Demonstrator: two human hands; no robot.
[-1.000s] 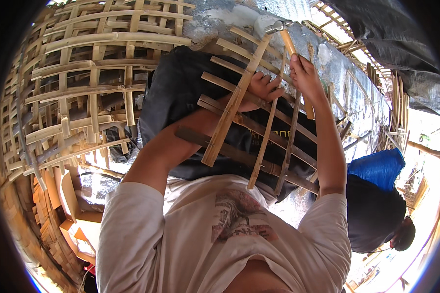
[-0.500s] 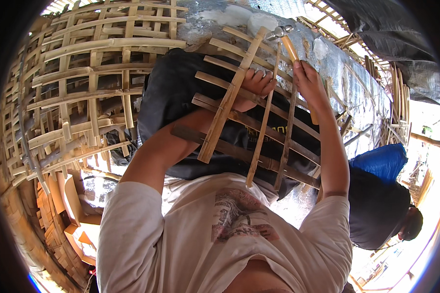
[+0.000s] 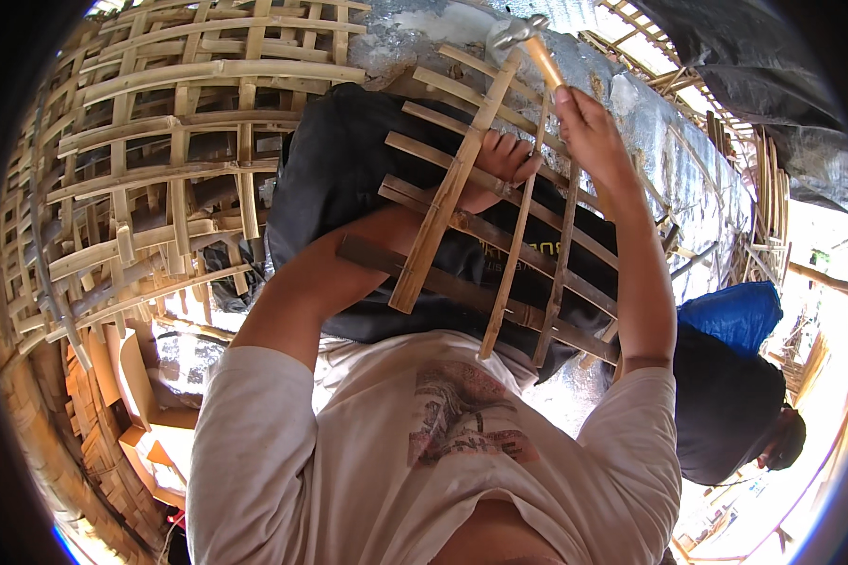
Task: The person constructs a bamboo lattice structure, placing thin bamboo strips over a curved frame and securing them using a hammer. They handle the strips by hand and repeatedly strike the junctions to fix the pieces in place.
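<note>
1. Hammer (image 3: 537, 55) sits higher than half a second ago, clamped in the right hand (image 3: 589, 132).
2. Bamboo lattice (image 3: 457, 179) lies over black cloth (image 3: 334, 141); woven bamboo (image 3: 180, 155) fills the left.
3. Left hand (image 3: 501, 165) curls among slats (image 3: 510, 264); I cannot tell its grip. Handle (image 3: 546, 66) partly hidden.

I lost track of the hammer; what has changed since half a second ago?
The right hand has swung the hammer up and leftward, its head now beyond the upper end of the bamboo lattice in the picture. Nothing was newly grasped or released. The left hand still holds the lattice.
</note>
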